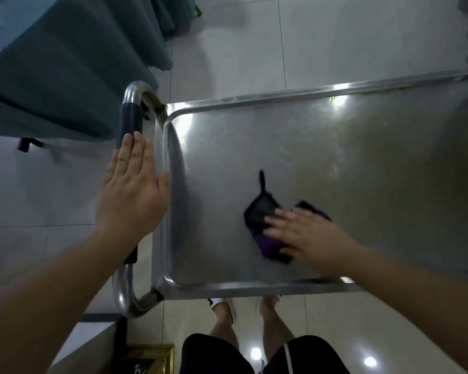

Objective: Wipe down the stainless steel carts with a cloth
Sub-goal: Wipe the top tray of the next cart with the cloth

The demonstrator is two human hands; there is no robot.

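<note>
Cloth (265,228) lies under right hand's (305,236) flat fingers (277,221) on cart (335,163).

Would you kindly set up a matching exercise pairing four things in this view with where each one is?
Things:
1. left hand
2. right hand
3. purple and black cloth
4. blue draped fabric

Places:
A. flat on the shiny steel cart tray
B. pressing the cloth
C. over the dark-sleeved cart handle
D. upper left, beyond the cart

Pairs: 1-C, 2-B, 3-A, 4-D
</note>
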